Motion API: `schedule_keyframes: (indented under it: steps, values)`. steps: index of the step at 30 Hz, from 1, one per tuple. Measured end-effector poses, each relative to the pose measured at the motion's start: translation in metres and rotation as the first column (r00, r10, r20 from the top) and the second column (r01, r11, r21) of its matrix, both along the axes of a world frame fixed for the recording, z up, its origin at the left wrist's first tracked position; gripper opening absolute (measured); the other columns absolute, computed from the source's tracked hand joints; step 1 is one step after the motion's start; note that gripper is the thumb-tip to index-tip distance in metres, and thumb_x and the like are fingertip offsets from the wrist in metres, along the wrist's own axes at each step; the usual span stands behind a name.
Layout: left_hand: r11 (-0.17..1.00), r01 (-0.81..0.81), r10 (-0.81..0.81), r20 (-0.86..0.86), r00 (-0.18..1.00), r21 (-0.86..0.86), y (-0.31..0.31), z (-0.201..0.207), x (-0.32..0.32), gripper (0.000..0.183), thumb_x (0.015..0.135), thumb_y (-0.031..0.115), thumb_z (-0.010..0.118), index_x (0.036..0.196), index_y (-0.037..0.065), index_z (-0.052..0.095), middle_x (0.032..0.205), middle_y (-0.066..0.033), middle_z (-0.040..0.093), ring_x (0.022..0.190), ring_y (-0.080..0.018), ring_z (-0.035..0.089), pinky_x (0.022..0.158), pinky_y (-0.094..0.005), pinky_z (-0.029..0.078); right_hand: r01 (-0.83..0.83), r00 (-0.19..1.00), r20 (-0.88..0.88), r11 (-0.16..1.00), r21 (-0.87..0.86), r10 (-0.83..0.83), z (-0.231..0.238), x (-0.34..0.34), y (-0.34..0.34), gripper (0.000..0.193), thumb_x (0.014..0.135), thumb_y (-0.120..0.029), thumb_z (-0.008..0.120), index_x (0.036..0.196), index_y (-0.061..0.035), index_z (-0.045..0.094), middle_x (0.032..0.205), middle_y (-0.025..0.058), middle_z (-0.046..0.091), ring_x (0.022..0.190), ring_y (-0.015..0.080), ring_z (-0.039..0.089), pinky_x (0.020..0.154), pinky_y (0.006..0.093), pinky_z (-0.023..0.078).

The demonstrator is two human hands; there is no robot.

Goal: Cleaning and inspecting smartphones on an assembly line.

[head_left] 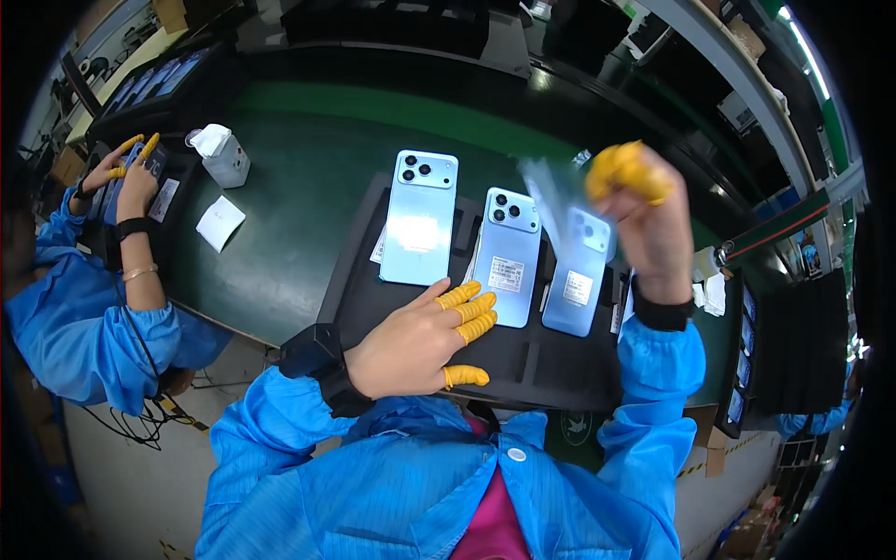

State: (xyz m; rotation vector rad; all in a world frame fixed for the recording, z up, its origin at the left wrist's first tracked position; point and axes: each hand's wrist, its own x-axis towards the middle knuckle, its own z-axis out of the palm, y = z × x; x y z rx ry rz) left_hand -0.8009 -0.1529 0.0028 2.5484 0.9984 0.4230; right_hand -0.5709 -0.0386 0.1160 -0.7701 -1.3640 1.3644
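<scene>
Three light-blue smartphones lie back up over a black tray (373, 322): a left phone (420, 191), a middle phone (513, 247) and a right phone (563, 303). The middle and right ones carry white printed labels. My left hand (401, 350), yellow finger cots on several fingers, has its fingers spread, with some tips at the lower left edge of the middle phone. Raised above the right phone, my right hand (649, 224) is closed and blurred, pinching a clear plastic film (551, 201) that hangs partly in front of that phone.
A white bottle (224, 161) and a folded white paper (221, 222) stand left on the green table (299, 140). Beyond them a co-worker's hands (135, 187) hold a phone. A rack of phones (742, 359) is at the right, below a metal frame (737, 79).
</scene>
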Motion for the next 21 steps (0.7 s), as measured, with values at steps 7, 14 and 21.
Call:
schedule_keyframes:
  steps: [7, 14, 21]
  values:
    - [0.995, 0.013, -0.028, 0.15, 0.988, 0.099, -0.008, 0.007, -0.007, 0.062, 0.083, 0.043, 0.063, 0.126, -0.001, 0.054, 0.121, -0.021, 0.055, 0.119, -0.035, 0.049, 0.104, -0.046, 0.034, -0.417, 0.753, 0.618, 0.562, 0.715, -0.226, -0.049, -0.123, -0.027, 0.029, 0.061, -0.003, 0.07, 0.086, 0.0013, 0.056, 0.086, 0.017, 0.055, 0.079, 0.0327, 0.057, 0.065, 0.0344, 0.05]
    - [0.976, 0.213, -0.164, 0.487, 0.858, -0.045, -0.037, 0.024, -0.042, 0.045, 0.08, 0.031, 0.071, 0.115, 0.004, 0.063, 0.113, -0.0152, 0.063, 0.103, -0.0332, 0.062, 0.09, -0.039, 0.049, -0.581, 0.501, 0.83, 0.615, 0.532, -0.245, -0.092, -0.147, -0.04, 0.028, 0.067, -0.009, 0.067, 0.083, 0.0124, 0.06, 0.087, 0.0264, 0.057, 0.082, 0.0388, 0.056, 0.069, 0.0432, 0.052]
    - [0.952, -0.282, 0.21, 0.414, 0.886, 0.121, -0.033, 0.014, -0.063, 0.042, 0.073, 0.022, 0.076, 0.11, 0.003, 0.065, 0.109, -0.0156, 0.064, 0.103, -0.0341, 0.061, 0.096, -0.0441, 0.045, -0.38, 0.614, 0.788, 0.893, 0.243, 0.047, -0.093, -0.141, -0.006, 0.021, 0.069, -0.014, 0.064, 0.081, 0.0043, 0.063, 0.084, 0.0253, 0.062, 0.071, 0.0378, 0.062, 0.065, 0.0417, 0.05]
